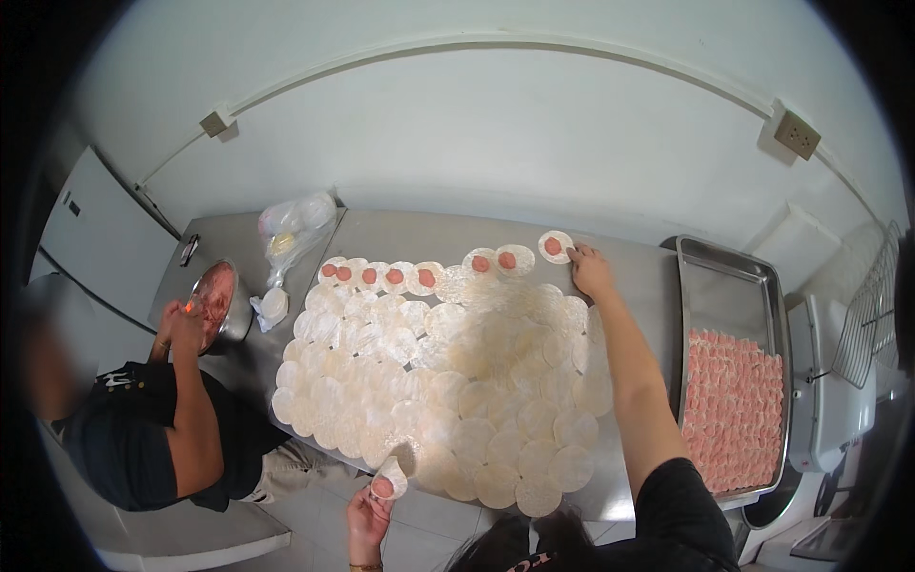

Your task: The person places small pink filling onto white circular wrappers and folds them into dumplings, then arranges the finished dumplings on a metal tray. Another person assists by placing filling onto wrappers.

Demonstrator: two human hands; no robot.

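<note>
Over the table's near edge, my left hand (369, 515) holds a round dumpling wrapper (391, 473) with a pink dab of meat filling on it. Far across the steel table, my right hand (593, 273) grips the edge of another filled wrapper (555, 248) between thumb and fingers. Many thin pale wrappers (419, 372) overlap in rows on the table between my arms. Along the far row, several wrappers carry a ball of pink meat (427, 277). My right arm casts a shadow over the sheet of wrappers.
At right, a deep steel tray (682, 286) holds rows of filled dumplings (734, 410). A co-worker (143, 429) at left works over a metal bowl of meat (215, 296). Near it lie a plastic bag (297, 224) and a small wrapped stack (274, 305). A wire rack (865, 315) stands far right.
</note>
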